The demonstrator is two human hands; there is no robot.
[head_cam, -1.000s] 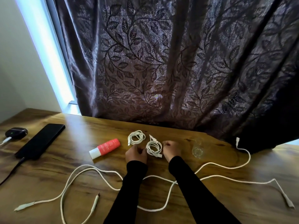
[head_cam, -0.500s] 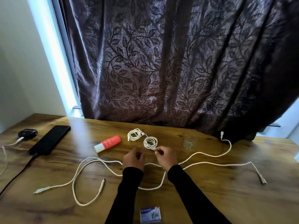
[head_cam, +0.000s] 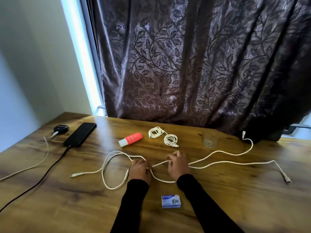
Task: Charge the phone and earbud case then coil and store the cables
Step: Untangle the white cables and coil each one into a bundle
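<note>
Both my hands down on loose white cables (head_cam: 218,163), two of them sprawled across tabletop (head_cam: 235,207). Left hand (head_cam: 139,170) fingers curled, pinching cable; right hand (head_cam: 178,165) fingers curled over same strand. Two coiled cables (head_cam: 170,140) at 12 o'clock from hands. One phone (head_cam: 80,134), one earbud case (head_cam: 61,128) at 10 o'clock, both plugged in.

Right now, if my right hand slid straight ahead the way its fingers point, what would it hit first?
Probably the nearer coiled white cable. The right hand points away across the table, and that coil lies just beyond its fingertips, though depth is hard to judge.
</note>
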